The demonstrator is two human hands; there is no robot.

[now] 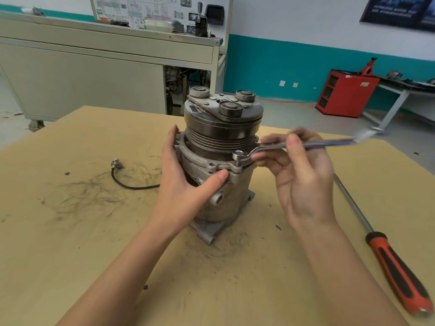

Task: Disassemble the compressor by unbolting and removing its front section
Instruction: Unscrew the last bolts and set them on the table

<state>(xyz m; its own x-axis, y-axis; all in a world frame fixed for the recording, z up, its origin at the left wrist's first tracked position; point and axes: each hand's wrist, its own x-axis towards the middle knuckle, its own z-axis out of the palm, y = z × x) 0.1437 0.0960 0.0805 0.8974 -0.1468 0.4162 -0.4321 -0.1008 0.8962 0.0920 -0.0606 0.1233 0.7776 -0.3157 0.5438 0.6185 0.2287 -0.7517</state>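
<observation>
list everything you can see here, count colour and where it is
compressor: 1, grey metal, upright at mid-table
ring spanner: 1, silver, ring end on a flange bolt at the compressor's front right
screwdriver: 1, orange and black handle, lying on the table at right
cable: 1, black, on the table left of the compressor
table: 1, tan, scuffed
workbench: 1, pale grey, back left
cabinet: 1, red, on the floor at back right
left hand: grips the compressor's flange
right hand: holds the ring spanner
</observation>
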